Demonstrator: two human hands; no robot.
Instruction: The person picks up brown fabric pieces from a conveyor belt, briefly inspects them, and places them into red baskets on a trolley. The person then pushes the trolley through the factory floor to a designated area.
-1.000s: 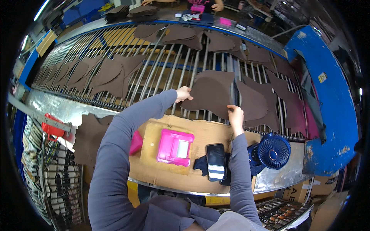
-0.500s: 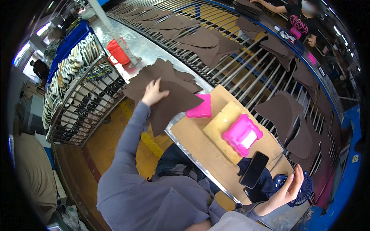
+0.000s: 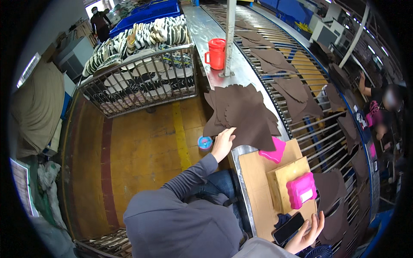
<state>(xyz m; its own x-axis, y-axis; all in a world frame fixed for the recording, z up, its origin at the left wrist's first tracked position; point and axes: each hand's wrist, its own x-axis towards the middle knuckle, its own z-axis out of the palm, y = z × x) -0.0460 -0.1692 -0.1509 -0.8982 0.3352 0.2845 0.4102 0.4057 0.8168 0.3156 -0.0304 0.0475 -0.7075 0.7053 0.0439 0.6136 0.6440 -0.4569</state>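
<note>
Brown scallop-edged cut pieces [image 3: 249, 107] lie in a loose, fanned pile on the metal table. At the pile's near left edge is my left hand [image 3: 223, 144], its fingers stretched out over the top pieces. My right hand [image 3: 306, 234] is raised, empty, with its fingers apart. Beside it are a black phone [image 3: 288, 228] and a dark blue fan [image 3: 319, 251], partly cut off. A pink scalloped block [image 3: 301, 190] rests on a tan board [image 3: 277, 178]. Another pink shape [image 3: 274, 151] sticks out from under the pile's tip.
A red lidded jug [image 3: 216, 53] stands by a metal post [image 3: 230, 34]. Right of the table runs a roller conveyor [image 3: 320, 148] with more brown pieces. A barred cart [image 3: 146, 79] holds stacked soles on the left. A blue-topped container [image 3: 205, 143] is by the table edge. Another person [image 3: 383, 101] is across the conveyor.
The view has swung left. My left hand has slid from the middle of the pile to its near left edge. My right hand stays raised near the phone and fan.
</note>
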